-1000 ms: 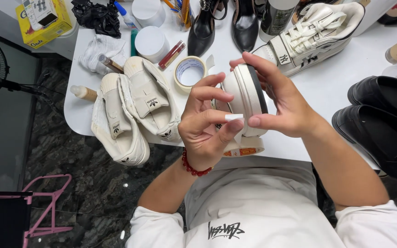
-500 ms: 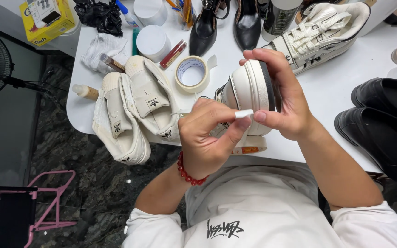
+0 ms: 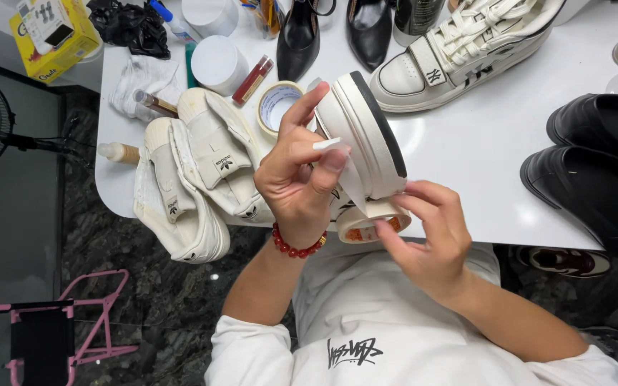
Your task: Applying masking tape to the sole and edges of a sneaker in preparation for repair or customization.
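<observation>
I hold a white sneaker with a black outsole (image 3: 366, 136) up on its side above the near edge of the white table (image 3: 466, 179). My left hand (image 3: 295, 175), with a red bead bracelet on the wrist, pinches the end of a pale tape strip (image 3: 348, 175) against the sneaker's side. The strip runs down to a roll of masking tape (image 3: 372, 223) just under the shoe. My right hand (image 3: 430, 246) grips that roll from below and to the right.
A worn white pair of sneakers (image 3: 194, 171) lies at the table's left. A second tape roll (image 3: 275, 105), a white cup (image 3: 216, 64), black heels (image 3: 302, 36) and a big white sneaker (image 3: 466, 50) stand behind. Black shoes (image 3: 595, 164) sit right.
My right hand has left the sneaker's sole and dropped below it to the tape roll. The sneaker has tilted more upright, and my left hand now presses the tape end on its side.
</observation>
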